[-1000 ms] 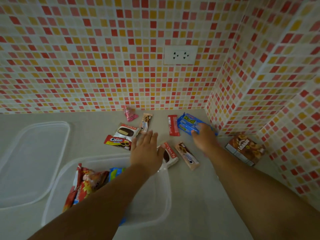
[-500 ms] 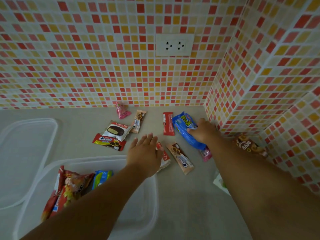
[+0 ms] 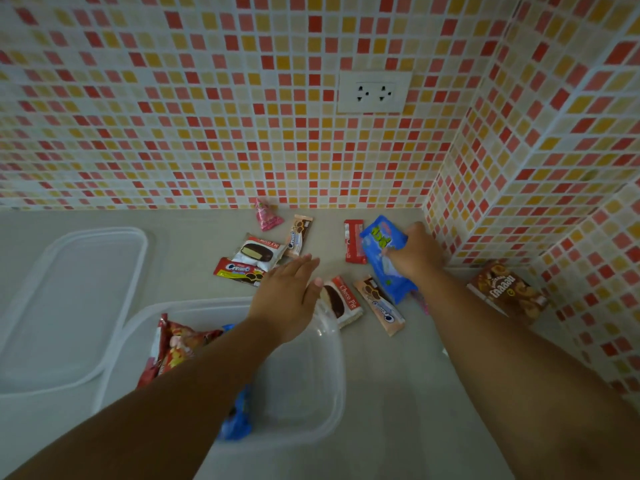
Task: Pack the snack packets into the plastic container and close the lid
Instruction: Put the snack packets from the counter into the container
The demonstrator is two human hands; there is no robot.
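My right hand (image 3: pixel 414 252) grips a blue snack packet (image 3: pixel 384 258) and holds it tilted just above the counter near the right wall. My left hand (image 3: pixel 287 292) hovers flat and open over the far rim of the clear plastic container (image 3: pixel 325 393), which holds a red packet (image 3: pixel 169 344) and a blue one (image 3: pixel 237 422). Loose packets lie beyond: two Choco Pies (image 3: pixel 258 251) (image 3: pixel 341 301), a red Cream-O (image 3: pixel 239 270), two beige Cream-O bars (image 3: pixel 298 235) (image 3: pixel 381 304), a red bar (image 3: pixel 354 240) and a pink packet (image 3: pixel 266 216). The clear lid (image 3: pixel 69 306) lies to the left.
A brown snack box (image 3: pixel 507 292) lies by the right wall. Tiled walls close off the back and the right side of the counter, with a wall socket (image 3: pixel 374 91) above. A pink wrapper (image 3: pixel 423 304) peeks out under my right forearm.
My right hand has lifted the blue packet off the counter and tilted it toward me. My left hand stays open over the container's far rim. The camera shifted slightly.
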